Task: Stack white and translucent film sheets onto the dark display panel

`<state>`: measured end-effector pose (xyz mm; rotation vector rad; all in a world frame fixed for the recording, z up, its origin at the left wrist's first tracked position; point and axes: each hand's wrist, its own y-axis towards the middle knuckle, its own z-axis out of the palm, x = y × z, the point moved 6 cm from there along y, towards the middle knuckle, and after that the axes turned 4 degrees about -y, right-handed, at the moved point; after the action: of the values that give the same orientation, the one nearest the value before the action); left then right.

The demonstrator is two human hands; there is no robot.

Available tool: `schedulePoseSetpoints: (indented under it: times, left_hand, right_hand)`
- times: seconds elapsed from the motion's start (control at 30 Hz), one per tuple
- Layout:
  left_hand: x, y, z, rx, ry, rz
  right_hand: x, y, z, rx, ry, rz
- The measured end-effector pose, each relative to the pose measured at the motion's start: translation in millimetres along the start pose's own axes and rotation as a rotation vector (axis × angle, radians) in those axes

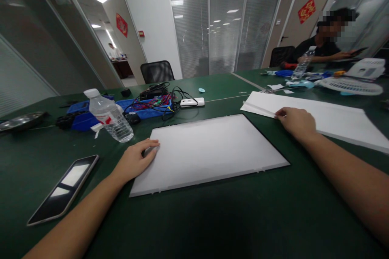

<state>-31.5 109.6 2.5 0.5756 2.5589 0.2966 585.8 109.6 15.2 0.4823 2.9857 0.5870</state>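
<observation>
A large white rectangular panel [209,151] lies flat on the green table [212,226] in front of me. My left hand [135,160] rests on its left edge, fingers curled and pressed to the panel's corner area. My right hand [298,122] is closed in a pinch on the near edge of a stack of white sheets [331,119] lying to the right of the panel. A thin strip of the top sheet's edge stretches left from those fingers.
A phone [65,188] lies at the left front. A water bottle [111,117] lies tilted by blue trays [142,107] with cables. A white box [192,102] sits behind. Another person [326,46] sits at the far right with a bottle [304,62] and clutter.
</observation>
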Motion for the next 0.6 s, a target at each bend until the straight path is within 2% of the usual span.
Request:
schedulePoseSetpoints:
  times: [0.1, 0.17, 0.3, 0.43, 0.5, 0.6]
  left_hand:
    - [0, 0, 0.2, 0.006, -0.004, 0.003]
    - [-1, 0, 0.2, 0.007, -0.009, 0.003]
    - [-1, -1, 0.4, 0.005, -0.022, 0.005]
    - [0, -1, 0.4, -0.003, -0.025, 0.014]
    - [0, -1, 0.1, -0.006, -0.024, 0.019]
    - [-2, -1, -1.0, -0.014, -0.025, 0.023]
  right_hand:
    - [15, -3, -7, -0.018, 0.025, -0.082]
    - [34, -7, -11, -0.011, 0.060, -0.214]
    - [88, -32, -18, 0.055, 0.164, -0.608]
    - [145, -78, -41, -0.013, 0.271, -1.038]
    - [164, -96, -52, -0.041, 0.329, -1.145]
    - [180, -110, -58, 0.002, 0.444, -1.208]
